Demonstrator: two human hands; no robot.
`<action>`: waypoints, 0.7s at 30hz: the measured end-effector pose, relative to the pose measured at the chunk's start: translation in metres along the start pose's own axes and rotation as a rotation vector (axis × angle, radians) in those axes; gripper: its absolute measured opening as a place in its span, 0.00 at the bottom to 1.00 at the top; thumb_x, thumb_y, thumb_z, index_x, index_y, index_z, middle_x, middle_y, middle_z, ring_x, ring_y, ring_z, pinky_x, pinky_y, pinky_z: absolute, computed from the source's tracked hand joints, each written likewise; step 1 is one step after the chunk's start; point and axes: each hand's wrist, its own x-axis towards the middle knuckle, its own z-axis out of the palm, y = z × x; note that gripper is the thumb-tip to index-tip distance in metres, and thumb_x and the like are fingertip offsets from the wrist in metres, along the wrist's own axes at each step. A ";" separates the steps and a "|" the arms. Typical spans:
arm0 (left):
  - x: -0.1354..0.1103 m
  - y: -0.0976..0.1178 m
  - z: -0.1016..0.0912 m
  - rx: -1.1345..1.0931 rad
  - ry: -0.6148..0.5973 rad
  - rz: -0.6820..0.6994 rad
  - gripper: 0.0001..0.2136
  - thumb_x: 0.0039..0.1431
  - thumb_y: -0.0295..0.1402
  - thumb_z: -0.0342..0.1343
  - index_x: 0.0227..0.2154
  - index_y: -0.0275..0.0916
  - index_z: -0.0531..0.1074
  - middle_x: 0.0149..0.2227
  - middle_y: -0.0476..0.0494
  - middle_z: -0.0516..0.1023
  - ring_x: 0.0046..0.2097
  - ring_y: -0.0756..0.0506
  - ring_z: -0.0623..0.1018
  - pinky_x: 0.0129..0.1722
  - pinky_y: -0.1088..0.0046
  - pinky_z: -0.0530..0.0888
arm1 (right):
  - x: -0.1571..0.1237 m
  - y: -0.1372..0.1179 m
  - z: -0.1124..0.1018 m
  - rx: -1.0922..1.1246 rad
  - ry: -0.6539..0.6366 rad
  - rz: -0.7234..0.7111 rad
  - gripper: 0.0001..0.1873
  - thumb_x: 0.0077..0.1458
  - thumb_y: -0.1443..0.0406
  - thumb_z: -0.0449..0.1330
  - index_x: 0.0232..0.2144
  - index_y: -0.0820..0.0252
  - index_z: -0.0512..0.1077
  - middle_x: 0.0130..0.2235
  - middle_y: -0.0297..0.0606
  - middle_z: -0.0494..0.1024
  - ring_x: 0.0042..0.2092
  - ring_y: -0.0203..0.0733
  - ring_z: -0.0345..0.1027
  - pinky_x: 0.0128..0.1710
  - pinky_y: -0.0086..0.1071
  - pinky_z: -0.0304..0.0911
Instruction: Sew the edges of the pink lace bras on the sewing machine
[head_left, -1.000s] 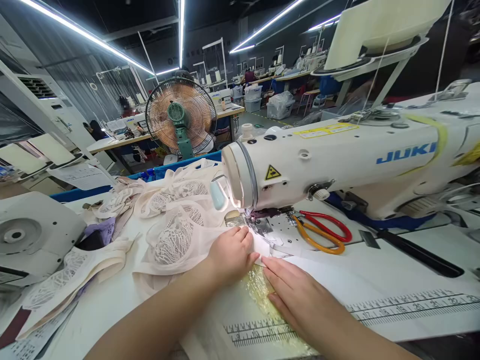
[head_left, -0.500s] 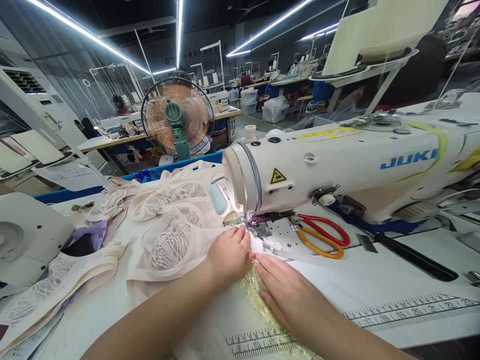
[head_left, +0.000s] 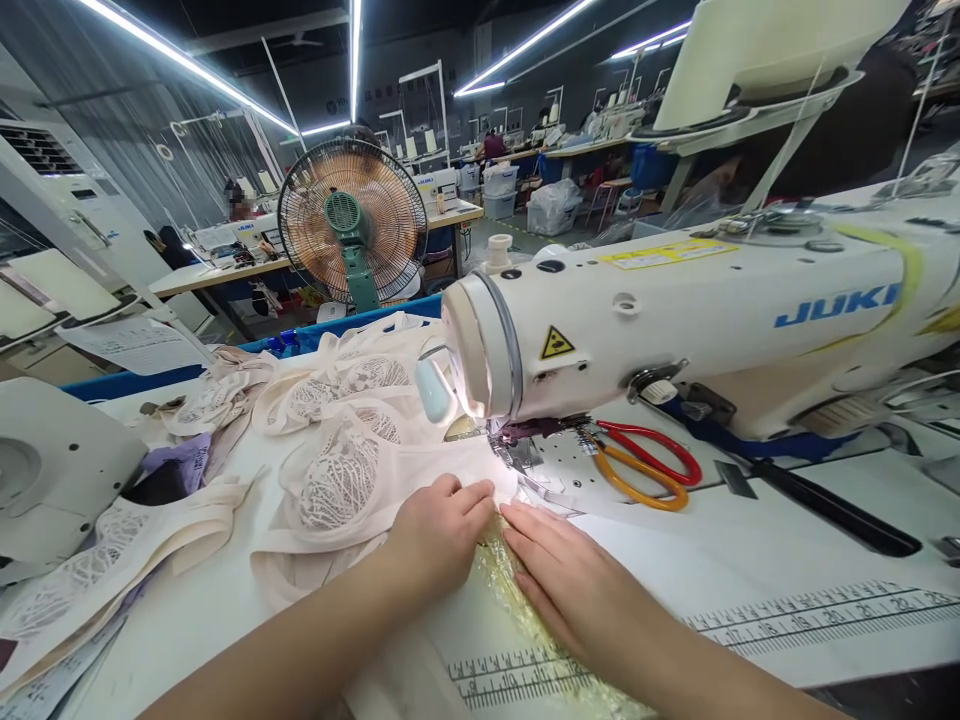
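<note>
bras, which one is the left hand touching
The front middle bra: the left hand touches its pale band, which runs to the sewing machine. Other bras lie behind it or farther left, untouched.

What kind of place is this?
It looks like a sewing workshop, maybe a clothing factory. There's a big sewing machine up close, lacy bras lie beside it, and more sewing machines stand on tables behind.

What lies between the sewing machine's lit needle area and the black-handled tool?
The head view shows scissors with one red and one orange handle between the needle area and the black-handled tool.
</note>
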 end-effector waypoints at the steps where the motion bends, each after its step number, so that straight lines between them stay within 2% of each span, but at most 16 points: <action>1: 0.001 -0.003 -0.002 -0.029 0.006 0.018 0.18 0.51 0.20 0.46 0.44 0.37 0.71 0.53 0.42 0.73 0.38 0.43 0.72 0.33 0.67 0.75 | -0.001 0.001 0.000 0.020 0.006 -0.001 0.19 0.58 0.69 0.47 0.49 0.69 0.70 0.53 0.51 0.72 0.55 0.51 0.66 0.52 0.45 0.67; 6: 0.002 -0.014 -0.003 -0.072 0.035 0.122 0.20 0.54 0.21 0.46 0.49 0.39 0.69 0.51 0.41 0.74 0.45 0.42 0.72 0.40 0.65 0.75 | -0.002 0.002 -0.001 0.025 0.009 -0.013 0.18 0.58 0.70 0.47 0.47 0.67 0.71 0.52 0.50 0.73 0.54 0.49 0.66 0.53 0.44 0.66; 15: 0.006 -0.029 0.002 -0.045 0.046 0.157 0.20 0.52 0.20 0.49 0.48 0.39 0.70 0.51 0.40 0.74 0.45 0.40 0.73 0.38 0.64 0.75 | -0.003 0.002 -0.001 0.035 -0.012 -0.013 0.17 0.58 0.70 0.47 0.45 0.69 0.71 0.51 0.51 0.74 0.53 0.50 0.68 0.51 0.47 0.68; 21: 0.010 -0.034 0.002 -0.018 0.029 0.154 0.18 0.55 0.21 0.49 0.48 0.39 0.71 0.51 0.40 0.74 0.43 0.41 0.73 0.37 0.66 0.74 | -0.003 0.002 -0.001 0.068 0.007 -0.014 0.16 0.58 0.71 0.47 0.44 0.68 0.71 0.50 0.52 0.74 0.53 0.50 0.68 0.51 0.46 0.67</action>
